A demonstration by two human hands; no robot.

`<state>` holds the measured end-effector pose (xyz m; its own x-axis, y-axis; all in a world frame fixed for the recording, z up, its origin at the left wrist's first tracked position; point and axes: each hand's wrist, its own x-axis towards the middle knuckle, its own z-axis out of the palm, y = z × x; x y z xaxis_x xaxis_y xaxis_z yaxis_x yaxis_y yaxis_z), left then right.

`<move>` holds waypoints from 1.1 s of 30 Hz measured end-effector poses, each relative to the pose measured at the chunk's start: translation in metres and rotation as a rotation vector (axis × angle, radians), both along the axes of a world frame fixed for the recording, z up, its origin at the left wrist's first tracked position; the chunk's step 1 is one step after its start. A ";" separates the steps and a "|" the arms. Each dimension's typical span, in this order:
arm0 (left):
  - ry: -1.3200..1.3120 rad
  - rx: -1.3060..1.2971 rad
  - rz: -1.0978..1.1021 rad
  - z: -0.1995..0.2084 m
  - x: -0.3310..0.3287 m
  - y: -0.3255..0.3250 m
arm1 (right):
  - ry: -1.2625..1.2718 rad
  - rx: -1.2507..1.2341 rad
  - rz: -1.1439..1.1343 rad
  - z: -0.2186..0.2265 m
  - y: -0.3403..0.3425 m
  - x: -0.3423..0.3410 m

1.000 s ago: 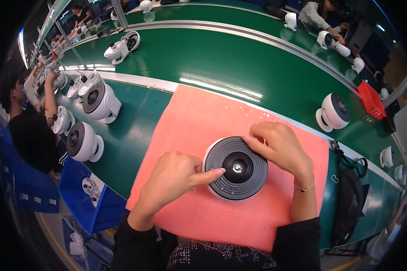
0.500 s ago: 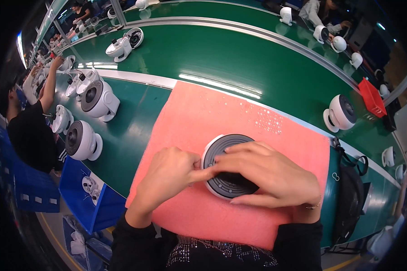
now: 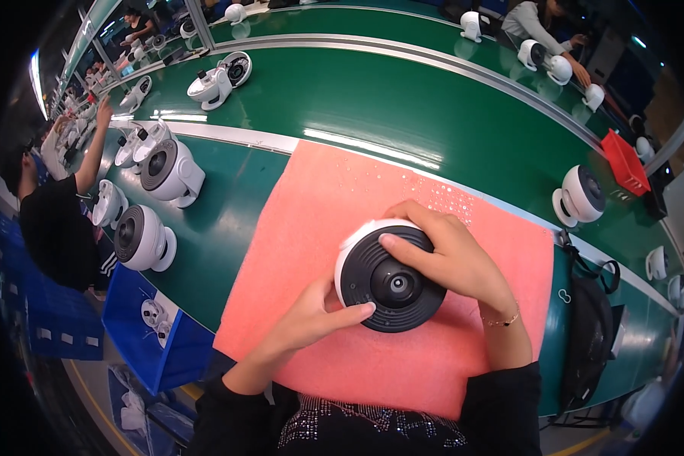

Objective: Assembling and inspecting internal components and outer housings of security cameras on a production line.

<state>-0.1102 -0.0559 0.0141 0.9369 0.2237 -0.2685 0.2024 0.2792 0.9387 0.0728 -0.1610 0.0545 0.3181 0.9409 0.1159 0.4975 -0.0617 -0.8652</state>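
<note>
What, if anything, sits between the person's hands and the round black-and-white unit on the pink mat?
Nothing visible. The left hand touches the lower left edge of the round unit, and the right hand lies over its upper right side, fingers on the black face. The pink mat around it carries no other item.

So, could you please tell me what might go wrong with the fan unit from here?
The round white fan unit with the black ribbed grille is gripped only at its rim by the right hand, while the left hand touches its lower edge; it might slip or tilt on the pink foam mat.
</note>
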 end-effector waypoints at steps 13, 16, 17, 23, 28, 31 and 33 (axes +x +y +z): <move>-0.268 0.622 0.211 0.035 0.008 0.010 | -0.065 0.431 -0.051 -0.003 0.009 0.000; -0.292 0.667 0.177 0.043 0.010 0.018 | -0.054 0.487 -0.070 -0.002 0.008 -0.001; -0.315 0.742 0.149 0.045 0.012 0.023 | -0.052 0.510 -0.079 -0.002 0.008 -0.001; -0.584 0.382 0.138 0.029 0.013 0.065 | 0.199 0.419 0.138 0.006 0.003 -0.006; -0.596 -0.264 0.528 0.013 0.053 0.045 | 0.281 0.572 -0.085 -0.004 0.027 -0.036; -0.639 -0.297 0.661 0.020 0.083 0.030 | 0.003 0.656 -0.212 -0.020 0.037 -0.031; -0.650 -0.274 0.688 0.017 0.095 0.030 | 0.000 0.661 -0.240 -0.020 0.035 -0.026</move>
<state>-0.0156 -0.0258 0.0316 0.6096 0.7822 0.1284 -0.6181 0.3676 0.6948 0.0468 -0.1255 0.0347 0.5086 0.5768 0.6392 0.5359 0.3689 -0.7594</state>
